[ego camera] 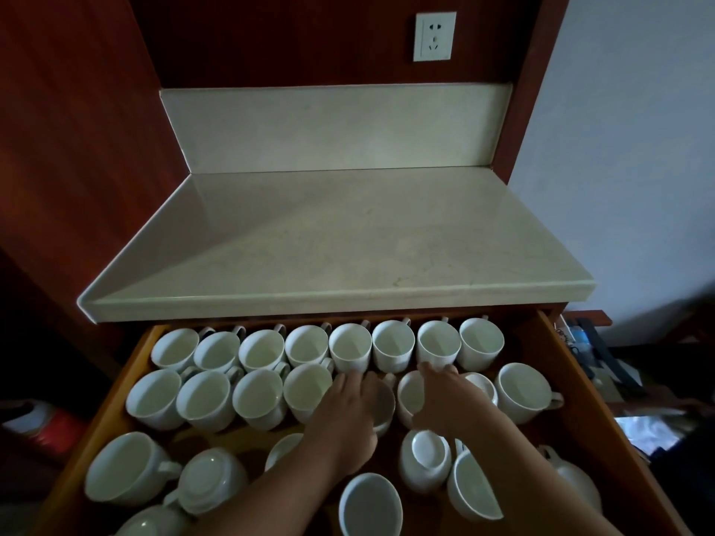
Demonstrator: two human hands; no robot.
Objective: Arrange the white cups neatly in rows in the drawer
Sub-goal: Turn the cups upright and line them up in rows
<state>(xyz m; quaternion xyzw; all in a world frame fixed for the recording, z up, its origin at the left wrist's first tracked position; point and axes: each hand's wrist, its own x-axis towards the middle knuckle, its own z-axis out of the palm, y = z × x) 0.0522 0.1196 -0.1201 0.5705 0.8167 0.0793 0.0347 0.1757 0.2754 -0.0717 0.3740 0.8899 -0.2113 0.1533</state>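
Observation:
The open wooden drawer (572, 384) holds many white cups. Several stand upright in a straight back row (390, 344). A second row (205, 398) of upright cups runs in from the left. My left hand (346, 412) is closed around a cup (385, 406) at the right end of that row. My right hand (445, 396) lies over the neighbouring cup (408, 396), with its fingertips touching the back row. Loose cups fill the front, some upside down (425, 458), some upright (371, 504) or tilted (472, 485).
A pale stone countertop (348, 241) overhangs the drawer's back edge. A wall socket (434, 36) sits above on the red-brown panel. Right of the drawer are cluttered items with a bottle (580, 338). A red object (58, 425) lies low on the left.

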